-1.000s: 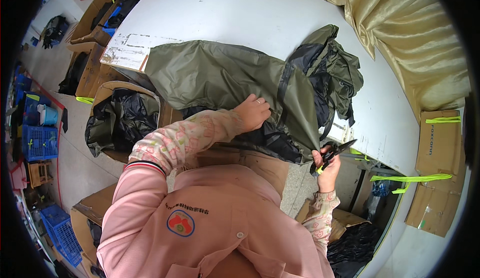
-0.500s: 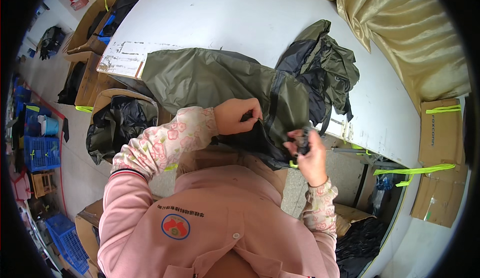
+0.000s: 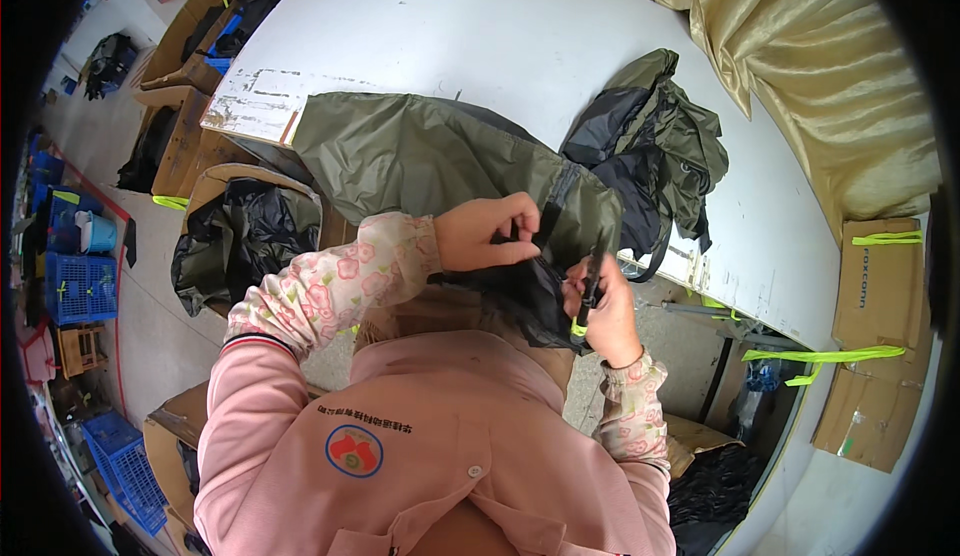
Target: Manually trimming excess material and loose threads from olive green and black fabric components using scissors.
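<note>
A large olive-green and black fabric piece (image 3: 400, 146), thin and shiny, hangs over the near edge of the white table toward my lap. My left hand (image 3: 488, 234) is curled at its black edge, with thumb and forefinger round a dark bit of the fabric. In my right hand (image 3: 612, 318), closed, is a slim black tool (image 3: 592, 284) with a yellow-green end, shaped like thread snips and held upright. The fingertips of that hand are beside the fabric's right edge; whether they also pinch it is hard to tell.
Another crumpled olive and black piece (image 3: 650, 146) lies on the white table (image 3: 430, 26), right of my work. A cardboard box (image 3: 215, 191) of similar fabric stands to the left, near blue crates (image 3: 80, 286). A gold curtain (image 3: 800, 56) hangs at the right.
My left thumb and forefinger have moved slightly apart and up to the right. My right hand has shifted slightly left, turning the black tool more upright. The view has moved a little.
</note>
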Tool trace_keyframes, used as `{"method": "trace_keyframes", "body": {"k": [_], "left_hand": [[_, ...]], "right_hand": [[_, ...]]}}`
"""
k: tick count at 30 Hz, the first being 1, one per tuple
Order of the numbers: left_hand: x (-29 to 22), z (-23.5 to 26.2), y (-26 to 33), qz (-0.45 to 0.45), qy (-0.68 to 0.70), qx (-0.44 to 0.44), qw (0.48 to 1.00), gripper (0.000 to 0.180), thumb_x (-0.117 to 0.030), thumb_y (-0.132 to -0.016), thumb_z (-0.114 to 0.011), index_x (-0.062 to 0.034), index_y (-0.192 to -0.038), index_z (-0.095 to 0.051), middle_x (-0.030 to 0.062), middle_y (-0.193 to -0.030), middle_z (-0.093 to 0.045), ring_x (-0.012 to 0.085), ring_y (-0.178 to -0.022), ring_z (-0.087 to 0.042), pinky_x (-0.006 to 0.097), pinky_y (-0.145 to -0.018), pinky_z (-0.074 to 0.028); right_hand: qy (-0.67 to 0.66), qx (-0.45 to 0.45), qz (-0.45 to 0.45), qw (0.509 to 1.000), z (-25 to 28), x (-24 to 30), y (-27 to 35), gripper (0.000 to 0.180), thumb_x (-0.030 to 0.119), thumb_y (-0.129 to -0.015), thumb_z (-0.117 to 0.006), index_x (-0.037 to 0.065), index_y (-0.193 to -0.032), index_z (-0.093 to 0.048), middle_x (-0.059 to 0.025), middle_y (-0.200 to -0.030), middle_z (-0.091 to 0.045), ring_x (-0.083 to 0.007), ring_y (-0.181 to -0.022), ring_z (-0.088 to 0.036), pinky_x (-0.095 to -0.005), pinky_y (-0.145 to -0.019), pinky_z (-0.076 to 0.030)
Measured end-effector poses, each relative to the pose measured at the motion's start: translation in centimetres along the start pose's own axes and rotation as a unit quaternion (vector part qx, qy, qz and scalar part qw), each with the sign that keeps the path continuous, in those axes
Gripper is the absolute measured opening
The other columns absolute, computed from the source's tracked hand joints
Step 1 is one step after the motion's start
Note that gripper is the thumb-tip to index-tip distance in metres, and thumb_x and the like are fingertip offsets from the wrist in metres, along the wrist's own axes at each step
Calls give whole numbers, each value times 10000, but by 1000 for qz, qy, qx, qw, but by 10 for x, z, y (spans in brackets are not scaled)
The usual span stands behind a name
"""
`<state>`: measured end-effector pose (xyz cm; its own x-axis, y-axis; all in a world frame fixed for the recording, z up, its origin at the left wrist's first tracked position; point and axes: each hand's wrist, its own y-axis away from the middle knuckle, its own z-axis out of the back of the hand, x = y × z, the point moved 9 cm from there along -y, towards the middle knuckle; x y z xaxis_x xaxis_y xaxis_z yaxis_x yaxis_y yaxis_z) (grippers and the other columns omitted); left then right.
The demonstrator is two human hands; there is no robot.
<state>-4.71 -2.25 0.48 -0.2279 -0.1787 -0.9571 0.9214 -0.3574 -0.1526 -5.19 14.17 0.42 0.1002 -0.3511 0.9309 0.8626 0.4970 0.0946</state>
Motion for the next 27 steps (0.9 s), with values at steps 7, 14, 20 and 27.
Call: {"method": "trace_keyframes", "body": {"k": [7,14,20,27], "left_hand": [[-27,-32,-17,-153,-97,85,980,271,-227,-735,-751,-68,-915,-627,49,-894,-615,178,-848,-563,304,-724,-423],[20,-51,-14,67,193,137,969,214,-90,-772,-712,-11,-946,-615,9,-820,-623,59,-750,-552,228,-674,-441],[30,-52,-13,98,245,128,956,242,-45,-775,-697,8,-994,-609,15,-877,-629,71,-812,-566,233,-755,-459],[34,-59,-15,109,227,132,959,259,-61,-770,-706,14,-997,-609,23,-884,-627,73,-812,-564,234,-751,-461]], "right_hand": [[-50,36,-2,998,8,25,-2,215,-70,-747,-616,40,-873,-480,2,-764,-548,-59,-673,-501,-202,-608,-425],[133,-14,20,991,48,27,7,367,174,-676,-811,33,-773,-487,-36,-665,-533,-131,-628,-519,-288,-578,-428],[454,0,97,886,68,49,25,512,413,-578,-818,39,-763,-521,-80,-666,-520,-283,-662,-511,-384,-638,-379],[486,50,64,870,65,38,29,480,370,-567,-808,39,-809,-556,-97,-746,-560,-286,-732,-534,-379,-668,-367]]}}
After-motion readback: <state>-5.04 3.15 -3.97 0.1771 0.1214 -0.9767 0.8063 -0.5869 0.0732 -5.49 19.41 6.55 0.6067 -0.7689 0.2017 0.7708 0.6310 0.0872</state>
